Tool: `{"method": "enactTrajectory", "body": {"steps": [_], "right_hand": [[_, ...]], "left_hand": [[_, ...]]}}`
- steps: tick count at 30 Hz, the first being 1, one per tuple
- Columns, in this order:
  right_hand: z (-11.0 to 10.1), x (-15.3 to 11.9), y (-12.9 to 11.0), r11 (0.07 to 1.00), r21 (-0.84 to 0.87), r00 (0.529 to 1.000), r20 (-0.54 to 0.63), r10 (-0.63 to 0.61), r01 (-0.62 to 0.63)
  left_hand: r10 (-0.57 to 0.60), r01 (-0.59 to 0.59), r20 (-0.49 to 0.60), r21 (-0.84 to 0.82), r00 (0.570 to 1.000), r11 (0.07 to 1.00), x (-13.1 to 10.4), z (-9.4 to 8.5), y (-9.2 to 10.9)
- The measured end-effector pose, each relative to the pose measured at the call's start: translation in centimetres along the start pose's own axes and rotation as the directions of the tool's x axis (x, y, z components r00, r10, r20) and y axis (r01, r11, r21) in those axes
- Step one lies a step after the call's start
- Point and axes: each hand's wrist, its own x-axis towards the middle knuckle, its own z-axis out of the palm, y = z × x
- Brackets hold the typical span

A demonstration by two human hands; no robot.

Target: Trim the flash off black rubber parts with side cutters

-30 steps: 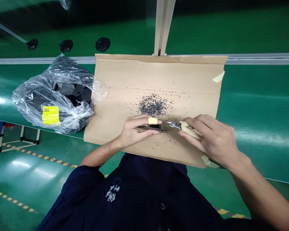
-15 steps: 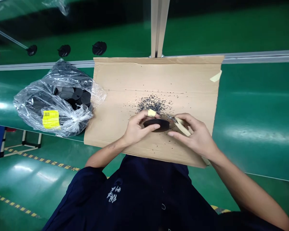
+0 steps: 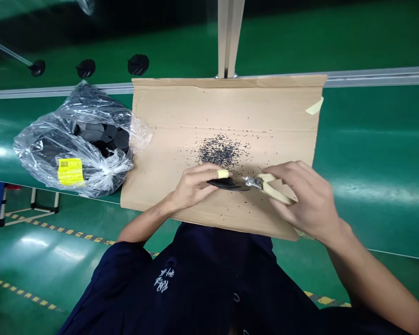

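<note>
With the left hand (image 3: 192, 184) pinching a black disc (image 3: 232, 187) tilted above the cardboard (image 3: 167, 104) and the right hand (image 3: 305, 195) gripping cream-handled cutters (image 3: 267, 187) just beside it, this looks like a trimming step, the next move seemingly calling for well-aligned tips

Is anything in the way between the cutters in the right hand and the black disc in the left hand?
Nothing visible is. Between the cutters in the right hand and the black disc in the left hand, only a narrow gap shows, with the cardboard sheet behind it.
</note>
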Motion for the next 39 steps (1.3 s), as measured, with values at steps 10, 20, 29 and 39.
{"method": "enactTrajectory", "body": {"steps": [10, 20, 29, 39], "right_hand": [[-0.3, 0.2, 0.5, 0.987, -0.146, 0.977, 0.191, 0.094, -0.066], [-0.1, 0.4, 0.3, 0.909, -0.393, 0.985, 0.155, -0.081, 0.137], [-0.1, -0.7, 0.9, 0.957, -0.282, 0.982, 0.188, -0.006, 0.060], [-0.4, -0.2, 1.9, 0.918, -0.386, 0.988, 0.153, -0.032, 0.089]], "left_hand": [[0.002, -0.013, -0.094, -0.117, 0.996, 0.993, 0.2, 0.1, 1.0], [0.008, -0.022, -0.112, -0.124, 0.994, 0.992, 0.0, 0.5, 1.0], [0.014, -0.031, -0.115, -0.146, 0.993, 0.989, -0.3, 0.7, 2.0], [0.060, -0.068, 0.082, 0.101, 0.995, 0.993, 1.1, -0.3, 1.7]]}}
